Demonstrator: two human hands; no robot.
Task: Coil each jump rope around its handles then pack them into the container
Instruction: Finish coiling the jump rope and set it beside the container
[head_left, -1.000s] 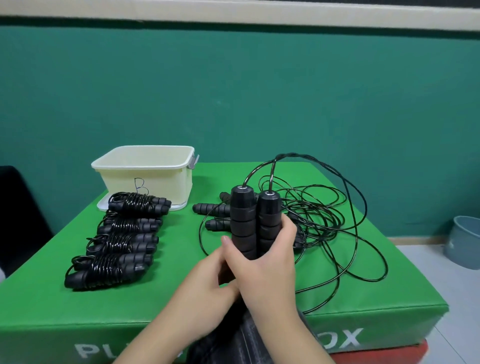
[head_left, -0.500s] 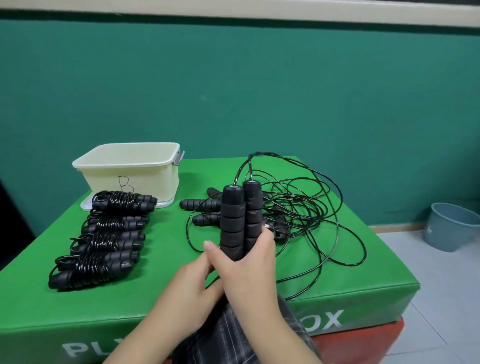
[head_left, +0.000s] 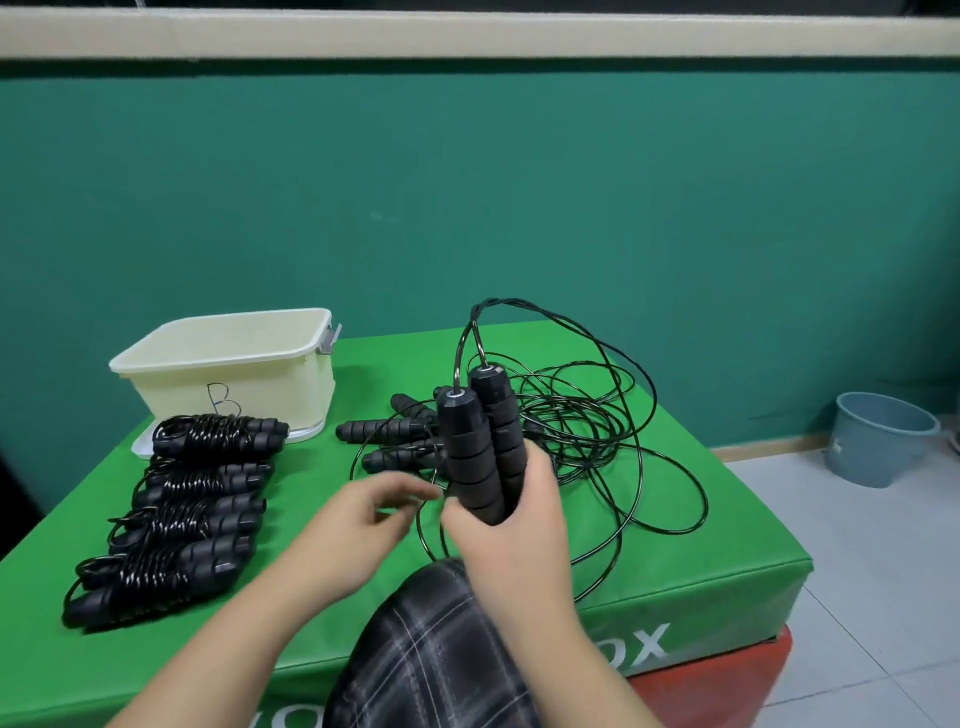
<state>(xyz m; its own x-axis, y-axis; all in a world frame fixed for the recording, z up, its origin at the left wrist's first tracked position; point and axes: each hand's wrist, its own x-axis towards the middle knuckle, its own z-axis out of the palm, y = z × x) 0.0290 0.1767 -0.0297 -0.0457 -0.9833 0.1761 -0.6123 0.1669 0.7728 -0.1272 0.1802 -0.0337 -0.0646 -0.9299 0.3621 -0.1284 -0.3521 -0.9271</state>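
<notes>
Right hand grips two jump-rope handles upright; left hand has nothing in it.

Far left of both hands lie the coiled ropes (head_left: 176, 512), with the cream container (head_left: 228, 374) behind them. The left hand (head_left: 363, 512), fingers loosely curled, hovers just beside the handles (head_left: 480, 447), which the right hand (head_left: 519, 525) clamps at their lower ends. The loose cord (head_left: 613, 441) sprawls beyond and to the right of the right hand, on the green box (head_left: 701, 561).

Gym or sports room: green padded plyo box (head_left: 675, 519) served as worktop; jump ropes (head_left: 208, 467) laid out; teal wall (head_left: 467, 197); tiled floor (head_left: 857, 597).
</notes>
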